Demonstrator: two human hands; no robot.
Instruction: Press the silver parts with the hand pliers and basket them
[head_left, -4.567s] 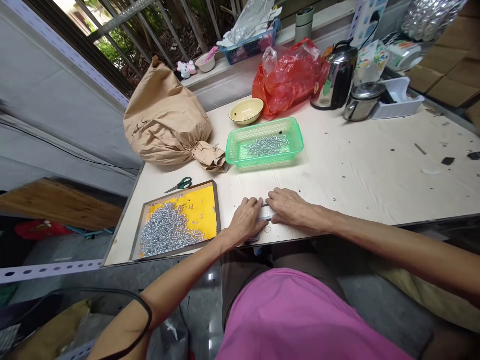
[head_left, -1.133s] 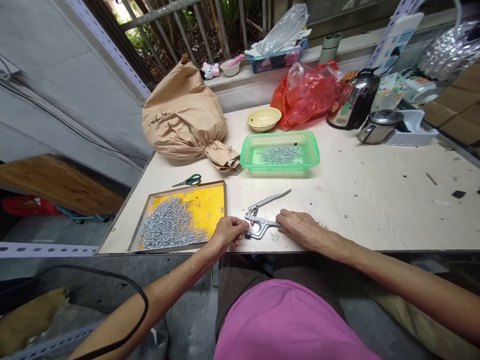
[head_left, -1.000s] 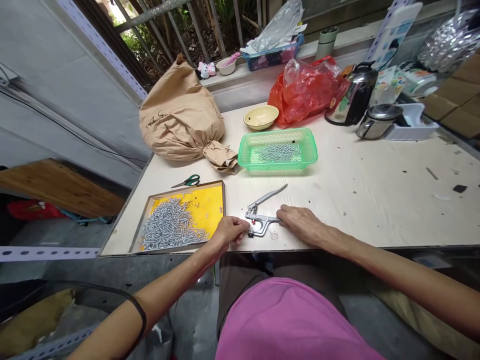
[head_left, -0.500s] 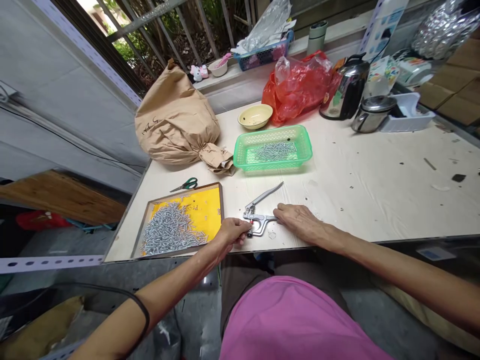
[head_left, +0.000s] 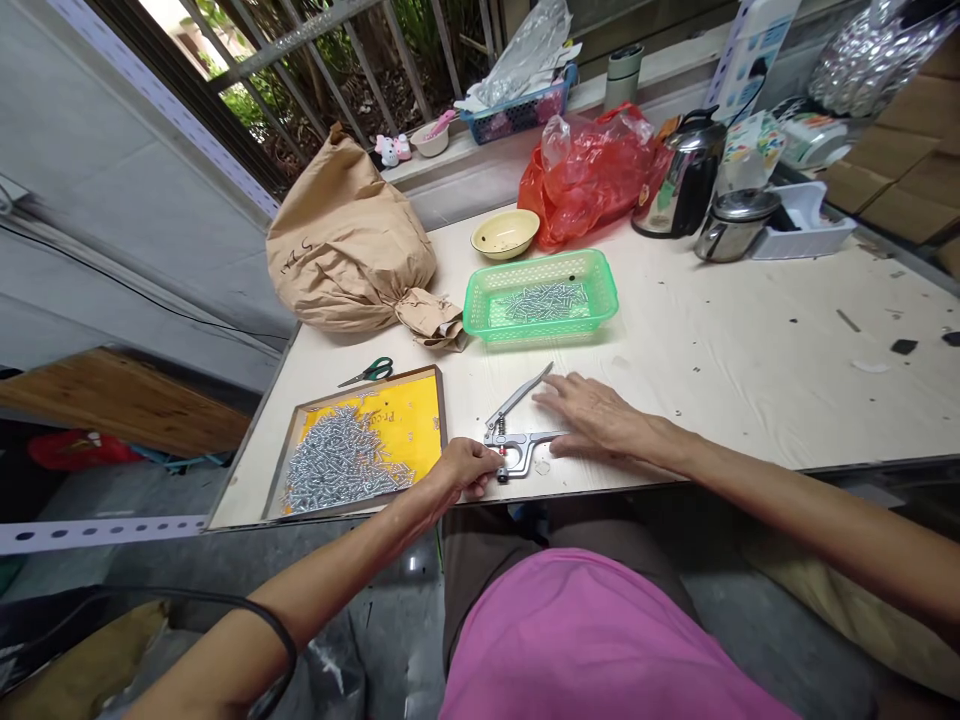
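Snap pliers (head_left: 517, 440) of grey metal lie on the table with their two handles spread apart and a spring between them. At their jaw end my left hand (head_left: 469, 468) is closed in a pinch; whatever sits between its fingertips is too small to make out. My right hand (head_left: 596, 415) is open, fingers spread, its fingertips by the tip of the upper handle and its thumb by the lower one. A shallow tray (head_left: 441, 410) with a yellow bottom, left of the pliers, holds a heap of small metal parts (head_left: 337, 460).
Behind the pliers stands a green plastic basket (head_left: 544, 330) with more small metal pieces. Scissors (head_left: 369, 372) lie behind the tray. A brown paper sack (head_left: 349, 240), yellow bowl (head_left: 505, 234), red plastic bag (head_left: 589, 180) and kettle (head_left: 679, 180) line the back.
My right hand has opened from its closed grip on the lower handle and reached up toward the upper handle. My left hand remains at the jaw; the view has shifted slightly.
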